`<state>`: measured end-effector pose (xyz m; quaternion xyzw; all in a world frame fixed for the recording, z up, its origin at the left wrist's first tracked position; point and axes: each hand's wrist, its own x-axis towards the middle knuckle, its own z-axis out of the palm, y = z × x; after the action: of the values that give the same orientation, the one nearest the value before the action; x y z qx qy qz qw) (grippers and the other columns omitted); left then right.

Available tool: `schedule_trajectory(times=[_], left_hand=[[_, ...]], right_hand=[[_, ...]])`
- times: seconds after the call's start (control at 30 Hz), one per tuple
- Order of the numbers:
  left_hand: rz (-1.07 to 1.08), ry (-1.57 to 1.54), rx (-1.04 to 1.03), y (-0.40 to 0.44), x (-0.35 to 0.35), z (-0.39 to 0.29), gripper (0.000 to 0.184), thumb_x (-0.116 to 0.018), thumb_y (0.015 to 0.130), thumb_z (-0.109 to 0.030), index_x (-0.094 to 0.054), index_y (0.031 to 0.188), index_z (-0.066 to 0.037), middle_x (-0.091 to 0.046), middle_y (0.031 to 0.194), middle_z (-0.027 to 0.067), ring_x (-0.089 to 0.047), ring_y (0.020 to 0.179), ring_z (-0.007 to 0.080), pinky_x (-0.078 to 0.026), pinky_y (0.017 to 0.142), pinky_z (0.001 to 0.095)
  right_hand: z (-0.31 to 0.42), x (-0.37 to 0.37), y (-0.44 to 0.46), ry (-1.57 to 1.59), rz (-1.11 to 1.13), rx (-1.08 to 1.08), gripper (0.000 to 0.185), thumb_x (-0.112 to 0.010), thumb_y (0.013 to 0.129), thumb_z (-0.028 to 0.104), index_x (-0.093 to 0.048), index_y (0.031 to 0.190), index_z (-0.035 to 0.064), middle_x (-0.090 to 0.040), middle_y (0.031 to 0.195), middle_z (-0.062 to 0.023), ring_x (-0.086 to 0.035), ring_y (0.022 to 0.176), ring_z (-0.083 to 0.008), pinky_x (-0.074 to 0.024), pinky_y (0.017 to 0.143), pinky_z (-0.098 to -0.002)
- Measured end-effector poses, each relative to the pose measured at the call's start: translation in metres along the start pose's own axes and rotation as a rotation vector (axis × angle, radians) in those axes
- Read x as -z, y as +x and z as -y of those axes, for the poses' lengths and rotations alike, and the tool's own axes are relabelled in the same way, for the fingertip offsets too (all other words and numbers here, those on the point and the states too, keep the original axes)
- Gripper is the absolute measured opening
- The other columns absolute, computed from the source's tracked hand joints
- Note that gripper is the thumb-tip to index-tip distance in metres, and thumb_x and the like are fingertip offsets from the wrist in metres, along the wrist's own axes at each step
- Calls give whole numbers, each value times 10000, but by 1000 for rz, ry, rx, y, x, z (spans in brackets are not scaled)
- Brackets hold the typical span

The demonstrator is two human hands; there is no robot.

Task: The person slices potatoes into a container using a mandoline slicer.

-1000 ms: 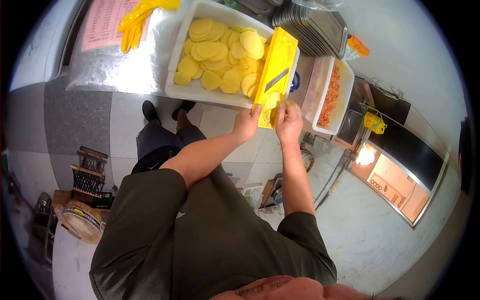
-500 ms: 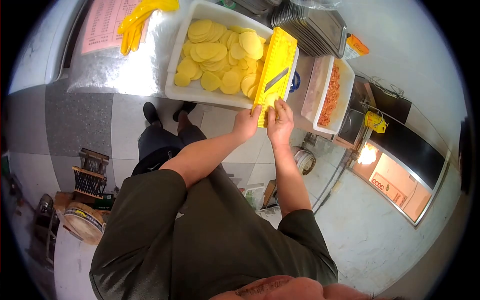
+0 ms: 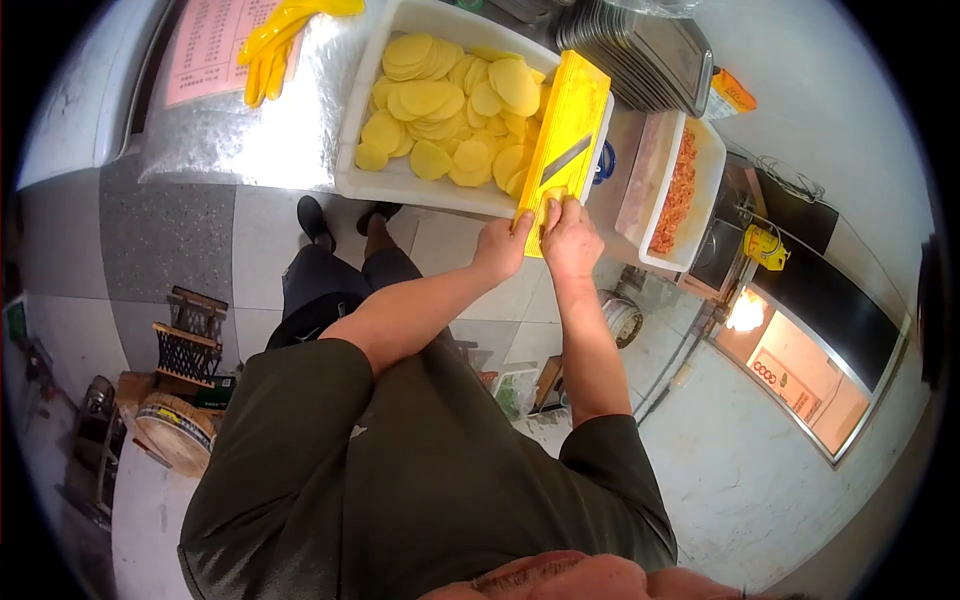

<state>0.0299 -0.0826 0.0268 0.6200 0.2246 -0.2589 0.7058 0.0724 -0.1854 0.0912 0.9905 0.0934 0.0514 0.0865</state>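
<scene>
A yellow mandoline slicer with a slanted metal blade lies tilted across the right side of a white plastic tub. Many thin, round potato slices are heaped in the tub. My left hand grips the slicer's near end by its left edge. Just below the blade, my right hand presses a pale yellow piece of potato against the slicer's face; its fingers cover most of the piece.
Right of the tub stands a white container of reddish chopped food. Stacked metal trays are behind it. Yellow rubber gloves lie on a silvery surface at left, beside a pink printed sheet. A round wooden block sits lower left.
The whole scene has shifted slightly right in view. My right hand's fingers have curled lower over the potato piece, while my left hand keeps its grip on the slicer.
</scene>
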Motion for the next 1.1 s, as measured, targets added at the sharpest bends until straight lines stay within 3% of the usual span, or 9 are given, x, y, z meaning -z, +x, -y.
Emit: schedule_trajectory(times=[0.07,0.17,0.27,0.37,0.47,0.93,1.1], left_hand=[[14,12,18,-1,2,-3,592,-475,971,-498,-694,891,47,-668,839,281,-661,866,436,-495,769,492],[29,-2,31,-3,5,-7,594,-474,972,-499,-694,887,47,-667,839,283,-658,865,439,-494,771,493],[18,-29,10,2,-2,5,622,-459,983,-502,-638,814,69,-637,735,238,-632,721,339,-470,697,441],[-7,-7,3,1,-2,4,611,-465,985,-494,-638,818,68,-638,737,234,-635,724,332,-473,699,438],[36,-25,19,-1,2,-2,562,-479,980,-478,-694,878,30,-668,829,274,-657,863,436,-497,763,487],[14,-94,6,2,-4,9,549,-496,979,-466,-690,887,40,-669,821,274,-663,838,431,-501,748,480],[26,-76,15,4,-4,11,538,-500,977,-459,-689,903,39,-670,819,271,-666,838,426,-499,741,478]], right_hand=[[-1,0,1,-18,16,30,214,-630,933,319,-598,882,113,-622,757,-74,-647,638,-284,-520,534,-402],[-6,-3,-2,-31,-17,108,195,-628,931,305,-606,889,116,-611,744,-72,-643,629,-276,-519,525,-397],[-7,0,-1,-36,-17,127,174,-628,926,285,-611,889,116,-605,734,-71,-639,620,-273,-519,520,-395],[-7,-4,2,-14,-35,134,165,-635,916,269,-611,867,114,-609,720,-72,-632,599,-273,-517,513,-393],[-6,-3,9,-5,-56,141,183,-651,902,263,-588,813,116,-611,704,-72,-623,573,-271,-511,504,-391],[-14,-4,-1,27,-75,197,246,-687,877,246,-530,737,118,-578,678,-79,-604,565,-278,-501,514,-395],[-13,-2,4,56,-3,186,240,-635,918,222,-523,750,93,-598,726,-103,-619,608,-305,-504,530,-407]])
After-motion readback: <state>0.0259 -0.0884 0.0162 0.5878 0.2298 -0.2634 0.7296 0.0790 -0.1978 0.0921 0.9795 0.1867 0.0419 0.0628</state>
